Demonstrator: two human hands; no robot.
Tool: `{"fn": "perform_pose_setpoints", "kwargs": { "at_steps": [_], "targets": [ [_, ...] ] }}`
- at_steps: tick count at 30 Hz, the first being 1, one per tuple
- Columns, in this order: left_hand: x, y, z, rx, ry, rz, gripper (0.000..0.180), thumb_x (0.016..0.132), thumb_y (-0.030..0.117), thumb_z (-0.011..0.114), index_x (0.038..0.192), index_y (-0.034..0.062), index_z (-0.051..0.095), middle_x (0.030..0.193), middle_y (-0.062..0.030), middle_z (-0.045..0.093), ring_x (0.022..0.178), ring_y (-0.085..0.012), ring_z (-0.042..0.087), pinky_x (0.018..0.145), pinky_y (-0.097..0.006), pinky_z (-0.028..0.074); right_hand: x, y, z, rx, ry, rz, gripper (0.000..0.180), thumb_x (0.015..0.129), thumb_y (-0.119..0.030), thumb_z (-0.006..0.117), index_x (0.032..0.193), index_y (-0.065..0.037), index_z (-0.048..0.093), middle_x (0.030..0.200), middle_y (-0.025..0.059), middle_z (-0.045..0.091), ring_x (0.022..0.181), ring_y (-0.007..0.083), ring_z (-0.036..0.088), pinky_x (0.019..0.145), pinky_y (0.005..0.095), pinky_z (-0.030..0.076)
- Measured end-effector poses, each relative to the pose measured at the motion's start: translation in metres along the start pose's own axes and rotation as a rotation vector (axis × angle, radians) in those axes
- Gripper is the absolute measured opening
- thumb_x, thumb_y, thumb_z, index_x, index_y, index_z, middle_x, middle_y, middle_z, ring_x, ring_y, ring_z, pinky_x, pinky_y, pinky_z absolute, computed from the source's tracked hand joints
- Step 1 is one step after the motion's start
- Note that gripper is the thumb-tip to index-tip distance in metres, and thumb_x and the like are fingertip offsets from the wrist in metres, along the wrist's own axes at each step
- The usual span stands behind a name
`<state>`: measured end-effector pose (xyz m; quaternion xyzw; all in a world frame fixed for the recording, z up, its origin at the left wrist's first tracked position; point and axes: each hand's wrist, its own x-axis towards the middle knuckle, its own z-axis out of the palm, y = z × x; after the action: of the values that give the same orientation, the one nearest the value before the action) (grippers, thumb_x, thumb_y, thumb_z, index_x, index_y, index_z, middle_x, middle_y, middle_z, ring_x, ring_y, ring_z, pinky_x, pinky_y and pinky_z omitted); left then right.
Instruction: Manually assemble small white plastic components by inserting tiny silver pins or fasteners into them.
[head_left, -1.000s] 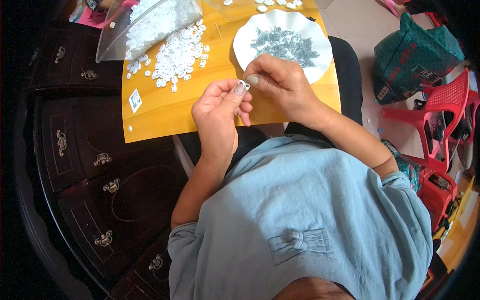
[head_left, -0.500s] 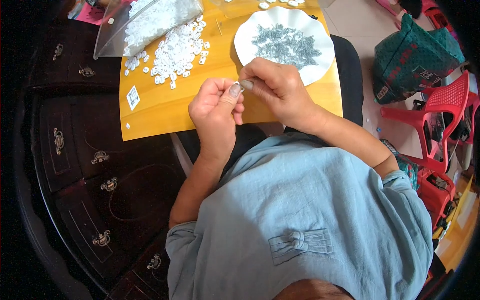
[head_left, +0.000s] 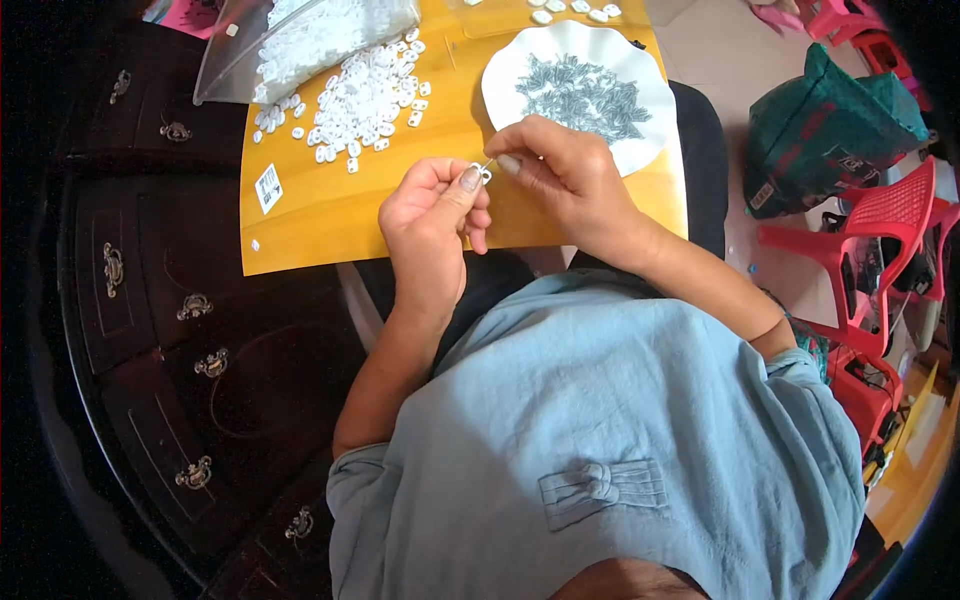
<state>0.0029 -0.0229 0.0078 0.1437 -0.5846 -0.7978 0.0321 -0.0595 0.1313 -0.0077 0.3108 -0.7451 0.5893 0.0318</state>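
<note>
My left hand [head_left: 432, 215] is closed, pinching a small white plastic piece with holes [head_left: 485, 174] between thumb and forefinger. Close against it, my right hand [head_left: 578, 185] pinches a thin, pale pin-like piece [head_left: 489, 163], its tip at the white piece. Whether the tip sits inside a hole is too small to tell. Just beyond my right hand is a white plate with a wavy rim [head_left: 503, 75], bearing a heap of slender grey pieces [head_left: 585, 97]. Farther left lies a loose pile of small white pieces [head_left: 365, 103] like the held one.
A clear plastic container [head_left: 222, 75] spills white pieces at the far left of the yellow board [head_left: 340, 225]. Several finished-looking white pieces [head_left: 580, 7] lie at the far edge. Dark drawers [head_left: 150, 260] stand left; a red chair [head_left: 895, 210] and green bag [head_left: 830, 130] stand right.
My right hand has drawn slightly away from my left fingertips, so the white piece and the thin pin-like piece show more. The view has shifted a little.
</note>
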Motion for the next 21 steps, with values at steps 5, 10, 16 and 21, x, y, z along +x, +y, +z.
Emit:
{"fn": "perform_pose_setpoints", "kwargs": {
  "at_steps": [5,10,16,21],
  "targets": [
    [0.001,0.004,0.0,0.017,-0.028,0.008,0.006,0.095,0.006,0.059,0.094,0.0,0.06,0.077,-0.0045,0.061,0.059,-0.008,0.054,0.047,-0.021,0.043,0.003,-0.003,-0.001,-0.088,0.003,-0.14,0.01,0.088,0.001,0.061,0.099,0.0,0.061,0.081,0.0121,0.063,0.075,0.0276,0.065,0.066,0.032,0.049],
    [-0.003,0.004,-0.002,-0.015,-0.05,-0.008,0.007,0.095,0.007,0.06,0.094,0.0002,0.06,0.077,-0.0041,0.061,0.06,-0.0078,0.054,0.048,-0.02,0.043,0.005,-0.005,0.0,-0.123,-0.009,-0.137,0.009,0.087,0.004,0.061,0.094,-0.001,0.057,0.082,0.0131,0.062,0.073,0.0303,0.064,0.064,0.0338,0.049],
    [-0.006,-0.002,-0.007,-0.101,-0.04,-0.032,0.007,0.095,0.008,0.061,0.093,0.0007,0.061,0.077,-0.0038,0.06,0.059,-0.0079,0.054,0.047,-0.02,0.042,0.003,-0.01,0.003,-0.15,-0.032,-0.169,0.012,0.084,0.007,0.06,0.093,0.0,0.056,0.082,0.0138,0.062,0.072,0.0312,0.064,0.061,0.0347,0.048],
    [-0.006,-0.003,-0.018,-0.042,-0.041,0.037,0.005,0.093,0.006,0.06,0.091,0.0018,0.06,0.074,-0.0019,0.058,0.058,-0.0063,0.052,0.046,-0.02,0.041,0.006,-0.014,0.017,-0.161,-0.087,-0.183,0.014,0.083,0.009,0.06,0.093,0.0,0.057,0.082,0.013,0.062,0.072,0.0309,0.064,0.062,0.0344,0.049]
  ]
}}
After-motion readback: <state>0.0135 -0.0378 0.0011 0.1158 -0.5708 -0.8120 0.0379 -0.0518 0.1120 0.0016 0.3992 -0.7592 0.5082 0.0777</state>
